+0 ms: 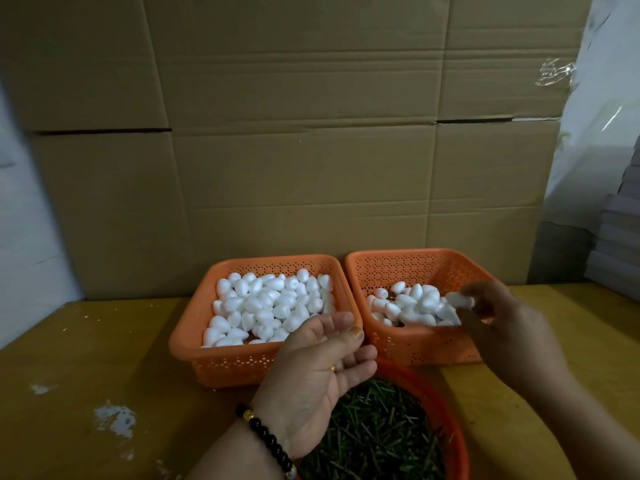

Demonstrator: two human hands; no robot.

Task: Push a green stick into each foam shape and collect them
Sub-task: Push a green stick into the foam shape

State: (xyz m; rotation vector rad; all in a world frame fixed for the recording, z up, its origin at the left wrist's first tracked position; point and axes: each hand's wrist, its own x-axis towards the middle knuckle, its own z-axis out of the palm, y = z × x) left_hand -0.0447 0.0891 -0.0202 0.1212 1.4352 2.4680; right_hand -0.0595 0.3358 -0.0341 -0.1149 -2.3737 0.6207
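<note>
The right hand [498,320] pinches one white foam shape [459,300] in its fingertip grip, over the right basket [415,344] near the surface's far edge; the left hand [322,372] hovers open-palmed, holding nothing.

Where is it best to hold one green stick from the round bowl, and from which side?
Judging by the tangled heap of green sticks in the red bowl, pinch one upper stick near its middle, coming from above with the open left hand, which hovers there.
</note>
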